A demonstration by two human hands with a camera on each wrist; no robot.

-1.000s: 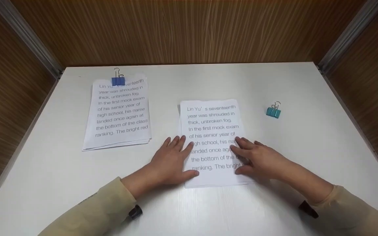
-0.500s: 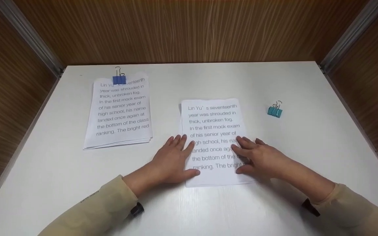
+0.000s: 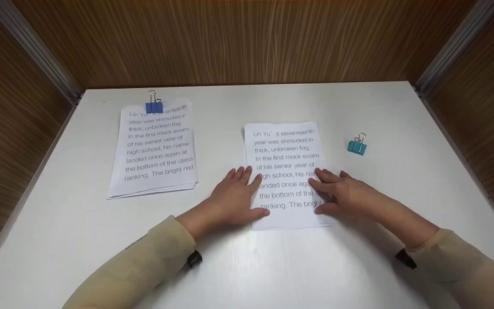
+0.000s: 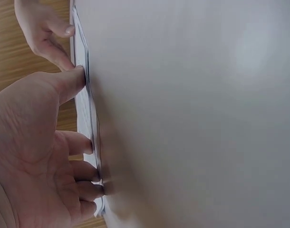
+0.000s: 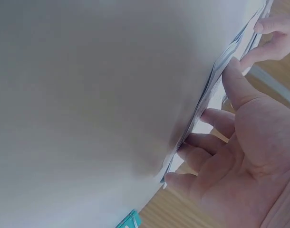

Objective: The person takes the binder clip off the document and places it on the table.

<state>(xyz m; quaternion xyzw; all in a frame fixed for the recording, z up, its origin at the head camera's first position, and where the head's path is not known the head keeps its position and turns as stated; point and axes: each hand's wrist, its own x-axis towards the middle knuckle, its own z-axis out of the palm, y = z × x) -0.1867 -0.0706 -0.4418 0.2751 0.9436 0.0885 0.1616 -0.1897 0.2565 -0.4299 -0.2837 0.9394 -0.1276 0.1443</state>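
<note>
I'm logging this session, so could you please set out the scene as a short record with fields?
Middle stack: printed sheets, slightly uneven, no clip visible
Left grip: touches the middle stack's left side
Right grip: touches the middle stack's right side
Left stack: printed sheets, lower edges uneven
Blue clip: on the left stack's top edge
Teal clip: apart, right of the middle stack
Surface: white table

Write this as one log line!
left hand: touching unclipped white paper stack; right hand: touching same stack; teal metal binder clip: untouched
</note>
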